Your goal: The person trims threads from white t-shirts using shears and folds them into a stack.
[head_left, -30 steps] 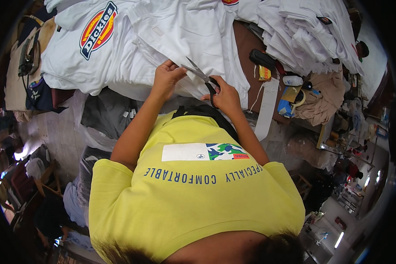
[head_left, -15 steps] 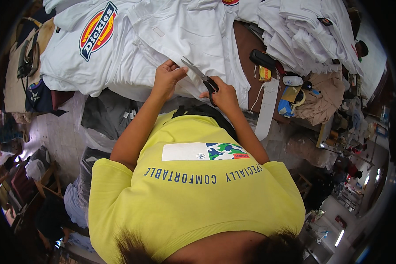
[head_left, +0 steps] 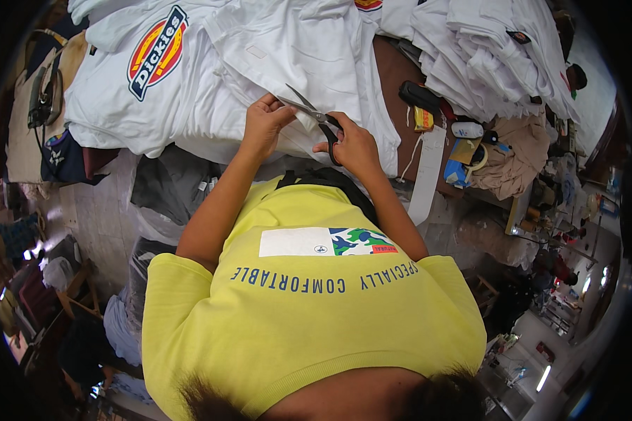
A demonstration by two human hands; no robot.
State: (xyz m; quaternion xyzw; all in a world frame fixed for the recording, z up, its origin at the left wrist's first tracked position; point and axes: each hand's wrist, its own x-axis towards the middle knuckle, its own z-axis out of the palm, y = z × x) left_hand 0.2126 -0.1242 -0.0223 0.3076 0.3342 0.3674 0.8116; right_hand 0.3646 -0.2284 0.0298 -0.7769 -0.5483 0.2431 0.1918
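A white garment (head_left: 295, 56), apparently a T-shirt, lies spread before me at the table's near edge. My left hand (head_left: 265, 126) pinches its edge between thumb and fingers. In my right hand (head_left: 357, 146) is a pair of black-handled scissors (head_left: 318, 114), with thumb and fingers through the loops. The blades are spread and point up and left, close to my left fingertips. Whether a thread lies between them is too small to see. Left of this garment lies another white T-shirt (head_left: 105, 84) with a large red, yellow and blue print.
A stack of folded white garments (head_left: 463, 56) fills the far right. On the brown tabletop (head_left: 393, 70) are a black case (head_left: 418, 95), a yellow packet (head_left: 423, 118), a tape roll (head_left: 477, 158) and crumpled beige cloth (head_left: 516, 165). A white strip (head_left: 427, 175) hangs over the near edge.
The scissors' blades have spread apart, and the tool has tilted and shifted slightly left toward my left fingers. My left hand keeps its pinch in nearly the same place.
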